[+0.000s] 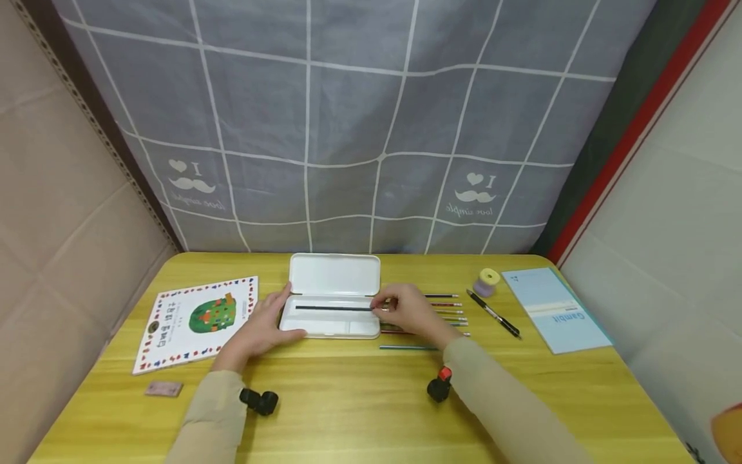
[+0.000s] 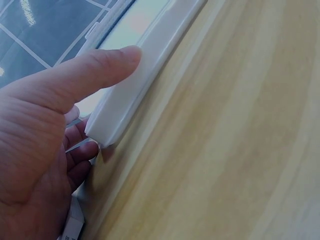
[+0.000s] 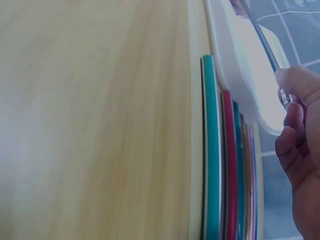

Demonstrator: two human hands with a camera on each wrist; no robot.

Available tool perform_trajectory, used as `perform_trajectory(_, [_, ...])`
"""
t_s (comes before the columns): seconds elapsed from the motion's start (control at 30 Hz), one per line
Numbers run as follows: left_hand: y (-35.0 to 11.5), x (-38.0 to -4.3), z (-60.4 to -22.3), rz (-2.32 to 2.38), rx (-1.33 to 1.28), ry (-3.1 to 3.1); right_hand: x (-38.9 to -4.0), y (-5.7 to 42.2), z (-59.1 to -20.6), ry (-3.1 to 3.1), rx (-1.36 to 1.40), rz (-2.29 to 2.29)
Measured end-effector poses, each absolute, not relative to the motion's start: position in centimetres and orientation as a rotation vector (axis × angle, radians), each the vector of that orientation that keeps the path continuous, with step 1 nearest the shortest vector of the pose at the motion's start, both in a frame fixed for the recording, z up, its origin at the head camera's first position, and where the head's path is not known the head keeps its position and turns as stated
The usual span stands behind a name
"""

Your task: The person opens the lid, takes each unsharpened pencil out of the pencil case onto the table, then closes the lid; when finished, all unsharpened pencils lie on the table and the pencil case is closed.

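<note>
A white pencil case (image 1: 315, 325) lies on the table with its lid (image 1: 335, 275) raised at the back. My left hand (image 1: 261, 328) holds the case by its left end; in the left wrist view the thumb (image 2: 117, 65) rests on the front rim and the other fingers are at the end wall. Over the case's tray, my right hand (image 1: 413, 312) pinches a dark pencil (image 1: 333, 308) near its metal-banded end, the shaft pointing left. Several pencils, among them a teal one (image 3: 212, 150) and a red one (image 3: 230, 165), lie side by side right of the case, partly beneath the right hand.
On the left are a picture book (image 1: 174, 322) and a small pinkish block (image 1: 163, 388). To the right lie a black pen (image 1: 493, 313), a small yellow-topped container (image 1: 488, 281) and a light blue notebook (image 1: 551, 309). A grey checked curtain (image 1: 348, 129) hangs behind the table.
</note>
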State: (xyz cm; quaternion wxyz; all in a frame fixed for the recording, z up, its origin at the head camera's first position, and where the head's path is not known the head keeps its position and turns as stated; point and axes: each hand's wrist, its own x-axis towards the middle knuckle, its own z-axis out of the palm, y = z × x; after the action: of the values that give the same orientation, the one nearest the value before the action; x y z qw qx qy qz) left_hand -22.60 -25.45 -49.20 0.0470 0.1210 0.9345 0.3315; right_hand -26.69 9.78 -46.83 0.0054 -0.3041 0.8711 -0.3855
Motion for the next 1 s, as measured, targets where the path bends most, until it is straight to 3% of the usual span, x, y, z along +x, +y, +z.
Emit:
perform_trajectory(0.3, [-25.7,-22.7,-49.1,0.995,0.389,2.867,-23.7,16.5,-46.2,2.688,-0.852,-1.4])
perform_trajectory(0.57, [-25.8,-22.6,-48.9,1.007,0.394,2.867,-21.3,21.7,-47.4,2.662,-0.951,-1.431])
perform_trajectory(1.0, [-25.5,-22.7,-49.1,0.999,0.393,2.849,-18.8,25.1,-49.3,2.697,-0.899,-1.345])
